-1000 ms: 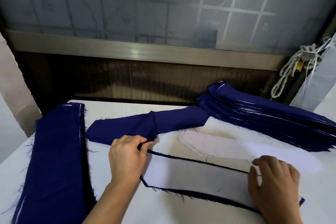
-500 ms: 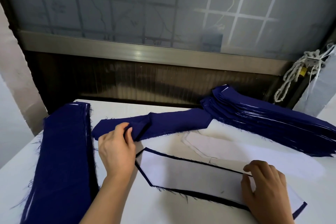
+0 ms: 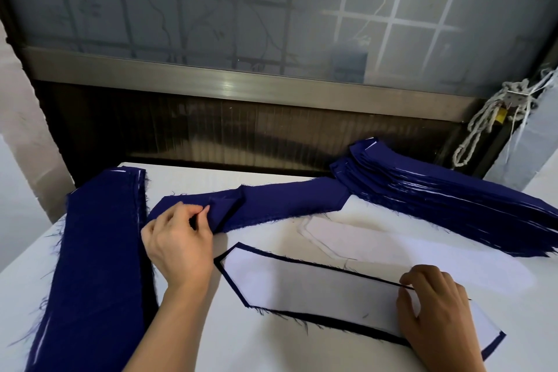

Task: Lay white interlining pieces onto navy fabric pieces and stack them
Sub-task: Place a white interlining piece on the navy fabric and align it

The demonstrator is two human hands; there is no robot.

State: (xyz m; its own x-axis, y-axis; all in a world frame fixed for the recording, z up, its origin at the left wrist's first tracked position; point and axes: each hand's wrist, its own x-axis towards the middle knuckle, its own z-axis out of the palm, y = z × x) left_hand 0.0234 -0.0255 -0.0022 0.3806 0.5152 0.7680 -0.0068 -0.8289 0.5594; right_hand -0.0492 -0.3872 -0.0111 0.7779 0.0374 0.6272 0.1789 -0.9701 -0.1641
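My left hand (image 3: 178, 243) is off the white interlining (image 3: 302, 287) tip, grip now pinching the next navy piece (image 3: 287, 199) behind it. Right hand (image 3: 434, 308) grip pinches the interlining's end on the surface (image 3: 271, 350). Next pairing likely starts.
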